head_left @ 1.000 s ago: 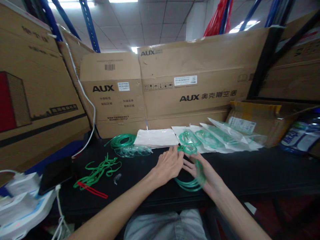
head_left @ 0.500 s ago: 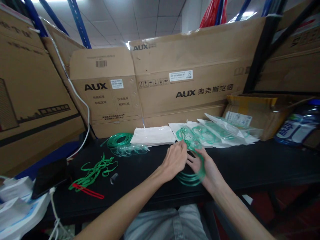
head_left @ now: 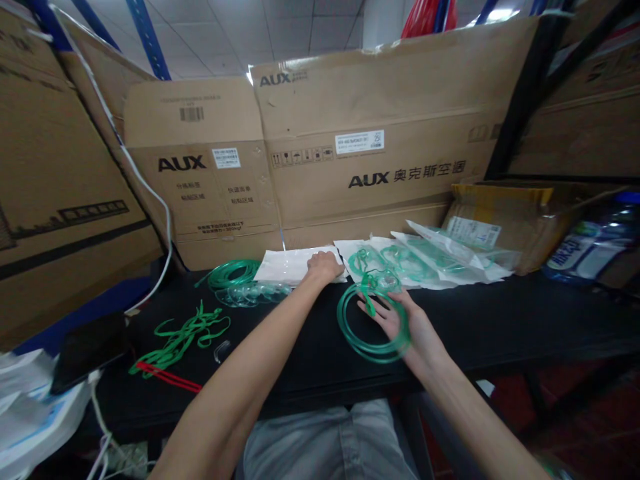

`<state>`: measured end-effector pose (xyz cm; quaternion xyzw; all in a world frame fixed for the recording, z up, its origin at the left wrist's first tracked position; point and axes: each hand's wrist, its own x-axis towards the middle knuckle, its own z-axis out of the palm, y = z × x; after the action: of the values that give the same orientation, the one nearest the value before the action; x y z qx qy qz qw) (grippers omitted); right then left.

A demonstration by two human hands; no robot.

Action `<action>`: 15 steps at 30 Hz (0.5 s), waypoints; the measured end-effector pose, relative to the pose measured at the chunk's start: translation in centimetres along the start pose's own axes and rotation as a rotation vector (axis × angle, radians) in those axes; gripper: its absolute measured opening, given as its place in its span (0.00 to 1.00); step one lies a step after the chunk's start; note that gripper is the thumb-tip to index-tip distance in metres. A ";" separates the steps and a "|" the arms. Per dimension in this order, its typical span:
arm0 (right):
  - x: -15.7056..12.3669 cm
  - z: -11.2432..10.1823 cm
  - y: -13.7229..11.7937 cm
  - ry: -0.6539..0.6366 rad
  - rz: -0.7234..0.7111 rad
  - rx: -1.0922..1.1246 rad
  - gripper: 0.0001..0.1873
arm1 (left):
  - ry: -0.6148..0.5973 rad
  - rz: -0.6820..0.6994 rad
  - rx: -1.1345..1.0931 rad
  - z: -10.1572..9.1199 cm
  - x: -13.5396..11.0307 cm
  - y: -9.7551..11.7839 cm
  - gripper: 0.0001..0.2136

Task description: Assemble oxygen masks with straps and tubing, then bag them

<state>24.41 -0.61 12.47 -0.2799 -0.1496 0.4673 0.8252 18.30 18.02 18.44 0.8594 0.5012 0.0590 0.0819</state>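
Observation:
My right hand (head_left: 400,323) supports a coil of green tubing (head_left: 345,328), its thumb on top and its fingers spread underneath. A clear oxygen mask (head_left: 389,281) with a green strap (head_left: 369,293) lies at the top of this coil. My left hand (head_left: 325,265) reaches to the right end of a stack of white pouches (head_left: 285,264). Its fingers are curled on the top pouch; the fingertips are partly hidden. Right of that stack, several white pouches with clear fronts (head_left: 415,263) overlap in a row, green tubing visible inside.
Further left lie another green tubing coil (head_left: 235,272), several clear mask parts (head_left: 250,294), green straps (head_left: 187,337), red strips (head_left: 170,377) and a small clear piece (head_left: 221,350). A power strip (head_left: 40,413) is at the left. A cardboard box (head_left: 500,220) and blue bottle (head_left: 587,240) stand right.
My left hand has left the tubing and moved up and left onto the white pouch stack. The coil now rests in my right hand alone, hanging more openly.

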 end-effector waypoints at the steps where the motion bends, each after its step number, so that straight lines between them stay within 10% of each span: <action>1: 0.0 0.1 0.0 -0.001 0.001 0.000 0.28 | -0.012 -0.007 0.011 0.2 0.1 0.1 0.18; 15: -0.3 0.4 -0.1 -0.023 -0.002 -0.014 0.31 | 0.001 -0.019 0.003 1.0 0.6 -0.2 0.17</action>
<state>24.16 -0.79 12.84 -0.2799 -0.1625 0.4686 0.8219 18.62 18.56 17.48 0.8547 0.5095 0.0582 0.0808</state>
